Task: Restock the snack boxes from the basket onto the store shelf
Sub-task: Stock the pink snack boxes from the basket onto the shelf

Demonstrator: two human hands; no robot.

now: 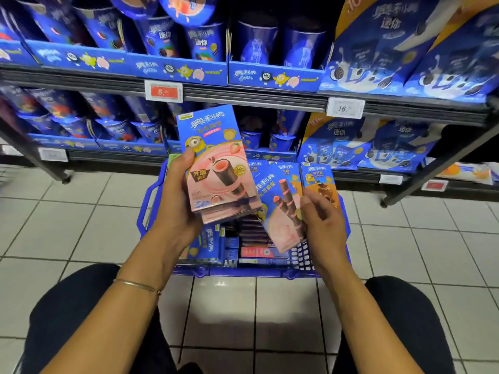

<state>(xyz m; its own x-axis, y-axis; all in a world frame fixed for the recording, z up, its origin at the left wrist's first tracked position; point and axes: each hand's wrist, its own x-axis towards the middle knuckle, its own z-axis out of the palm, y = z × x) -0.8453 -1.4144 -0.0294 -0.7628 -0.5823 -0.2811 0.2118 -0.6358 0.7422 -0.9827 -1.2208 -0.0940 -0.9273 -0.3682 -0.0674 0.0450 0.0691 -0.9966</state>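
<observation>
Holding a stack of pink snack boxes [216,163] over the blue basket [142,209].
Left hand [176,195] wraps around it; right hand [324,220], fingers curled, pinches a tilted box [280,209].

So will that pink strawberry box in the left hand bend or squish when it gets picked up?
Probably stiff: the strawberry wafer-roll box keeps flat faces and sharp edges in the left hand. Likely light, since that hand grips a small stack one-handed. The glossy card may slide, so stacked boxes could slip apart.
</observation>
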